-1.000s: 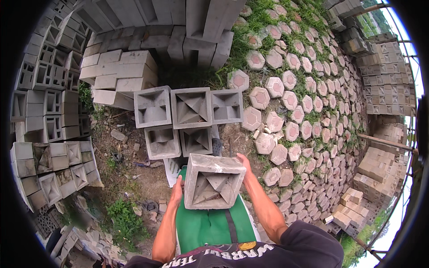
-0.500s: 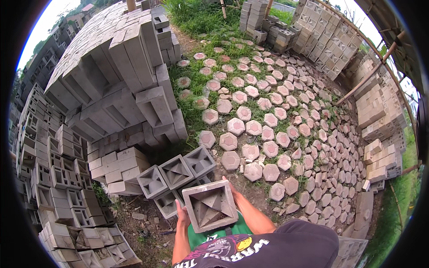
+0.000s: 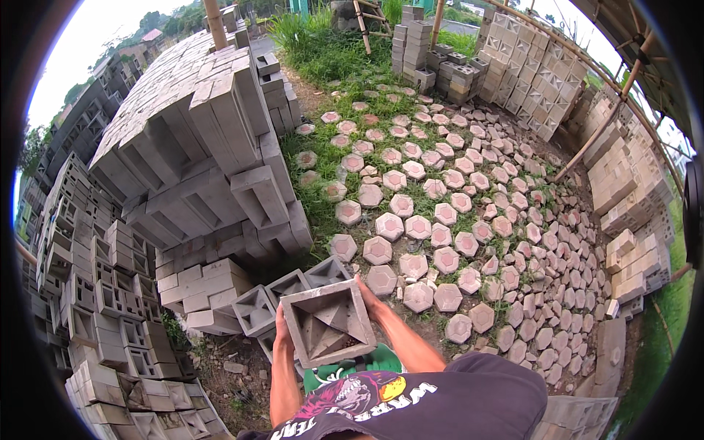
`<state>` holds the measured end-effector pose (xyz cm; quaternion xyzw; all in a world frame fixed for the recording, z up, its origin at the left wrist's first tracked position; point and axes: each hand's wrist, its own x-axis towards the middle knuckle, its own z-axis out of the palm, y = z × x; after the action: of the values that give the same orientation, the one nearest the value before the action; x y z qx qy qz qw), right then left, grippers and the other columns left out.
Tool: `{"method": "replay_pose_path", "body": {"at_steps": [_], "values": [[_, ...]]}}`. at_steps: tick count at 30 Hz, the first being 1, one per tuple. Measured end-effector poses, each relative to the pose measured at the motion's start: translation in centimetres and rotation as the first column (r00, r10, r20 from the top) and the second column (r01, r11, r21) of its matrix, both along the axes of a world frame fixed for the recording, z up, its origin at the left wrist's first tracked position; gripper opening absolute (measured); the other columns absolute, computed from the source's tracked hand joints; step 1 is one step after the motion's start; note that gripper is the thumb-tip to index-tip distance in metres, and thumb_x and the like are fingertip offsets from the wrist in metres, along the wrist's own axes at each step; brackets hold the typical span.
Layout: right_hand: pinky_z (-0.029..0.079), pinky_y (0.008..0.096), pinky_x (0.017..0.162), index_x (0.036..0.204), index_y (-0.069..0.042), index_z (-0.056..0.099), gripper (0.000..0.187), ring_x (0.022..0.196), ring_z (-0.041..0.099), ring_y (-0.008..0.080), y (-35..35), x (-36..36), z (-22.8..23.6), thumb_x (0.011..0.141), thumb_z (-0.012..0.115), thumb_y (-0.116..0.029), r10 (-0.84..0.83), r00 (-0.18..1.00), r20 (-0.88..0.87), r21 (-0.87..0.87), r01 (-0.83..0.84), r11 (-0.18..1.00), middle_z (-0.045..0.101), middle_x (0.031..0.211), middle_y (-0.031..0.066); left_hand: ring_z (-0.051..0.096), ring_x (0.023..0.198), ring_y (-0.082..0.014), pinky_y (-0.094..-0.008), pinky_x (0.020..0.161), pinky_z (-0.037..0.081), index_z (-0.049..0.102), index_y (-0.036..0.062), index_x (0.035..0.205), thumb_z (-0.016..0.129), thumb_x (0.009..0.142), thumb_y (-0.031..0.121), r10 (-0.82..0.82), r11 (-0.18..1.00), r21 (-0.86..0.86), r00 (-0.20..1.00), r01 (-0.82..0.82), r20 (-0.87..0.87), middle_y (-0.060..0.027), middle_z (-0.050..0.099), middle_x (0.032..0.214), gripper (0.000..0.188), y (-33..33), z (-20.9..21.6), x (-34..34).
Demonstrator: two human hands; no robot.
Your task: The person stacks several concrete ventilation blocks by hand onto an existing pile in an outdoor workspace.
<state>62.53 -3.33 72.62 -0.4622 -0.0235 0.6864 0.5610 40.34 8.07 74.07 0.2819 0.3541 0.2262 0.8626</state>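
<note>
Between my two hands I hold a square grey concrete vent block (image 3: 301, 303), its recessed, pyramid-like face turned up. My left hand (image 3: 282, 328) grips its left side, and my right hand (image 3: 370, 302) presses on its right side near the far corner. Just beyond it lies a small stack of similar vent blocks (image 3: 254, 311), partly hidden by the one I carry. The held block overlaps that stack in view; whether they touch I cannot tell.
A tall pile of grey concrete blocks (image 3: 213, 110) rises at the left, with more stacked vent blocks (image 3: 136, 330) at far left. Hexagonal pavers (image 3: 378, 250) cover the grassy ground ahead. Further block walls (image 3: 532, 70) stand at the back right, near a bamboo pole (image 3: 587, 147).
The held vent block has moved left and slightly away from my body, and now covers more of the small stack. Both hands have kept hold of it.
</note>
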Motion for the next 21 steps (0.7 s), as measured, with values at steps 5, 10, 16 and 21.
{"method": "replay_pose_path", "body": {"at_steps": [5, 10, 16, 21], "values": [[0.03, 0.0375, 0.106, 0.136, -0.003, 0.041, 0.083, 0.124, 0.041, 0.0258, -1.3, -0.3, -2.3, 0.088, 0.027, -0.069, -0.037, 0.989, 0.144, 0.127, 0.018, 0.992, 0.042, 0.138, 0.0138, 0.05, 0.112, -0.0257, -0.0373, 0.101, 0.036, 0.048, 0.0036, 0.128, 0.024, 0.095, 0.056, -0.026, 0.961, 0.27, 0.994, 0.053, -0.103, -0.0116, 0.052, 0.125, 0.067, -0.8, -1.3, -0.6], [0.031, 0.0364, 0.105, 0.136, -0.004, 0.041, 0.079, 0.121, 0.043, 0.024, -0.9, 0.0, -3.5, 0.089, 0.028, -0.066, -0.056, 0.992, 0.109, 0.189, 0.035, 0.981, 0.044, 0.135, 0.0109, 0.05, 0.113, -0.0251, -0.037, 0.101, 0.036, 0.047, 0.0035, 0.129, 0.024, 0.095, 0.057, 0.001, 0.979, 0.201, 0.999, -0.009, 0.038, -0.0112, 0.052, 0.126, 0.067, -1.0, 0.7, 0.3], [0.033, 0.0369, 0.104, 0.138, -0.005, 0.038, 0.08, 0.12, 0.044, 0.0248, -2.6, -1.0, 6.1, 0.089, 0.028, -0.067, -0.12, 0.983, 0.141, 0.175, 0.095, 0.98, 0.043, 0.137, 0.0117, 0.049, 0.113, -0.0243, -0.0366, 0.101, 0.036, 0.046, 0.0035, 0.13, 0.024, 0.095, 0.057, -0.016, 0.993, 0.121, 0.981, -0.007, 0.194, -0.0108, 0.051, 0.127, 0.068, -0.7, 3.6, -0.7], [0.036, 0.0342, 0.102, 0.137, -0.003, 0.04, 0.08, 0.118, 0.047, 0.0236, -5.1, -6.2, 5.8, 0.088, 0.032, -0.067, -0.24, 0.944, 0.227, 0.143, 0.212, 0.967, 0.047, 0.133, 0.0123, 0.048, 0.115, -0.021, -0.0337, 0.102, 0.036, 0.042, 0.0031, 0.134, 0.028, 0.096, 0.055, -0.116, 0.977, 0.196, 0.985, 0.089, 0.13, -0.009, 0.047, 0.132, 0.066, -1.4, 0.7, -3.5]]}}
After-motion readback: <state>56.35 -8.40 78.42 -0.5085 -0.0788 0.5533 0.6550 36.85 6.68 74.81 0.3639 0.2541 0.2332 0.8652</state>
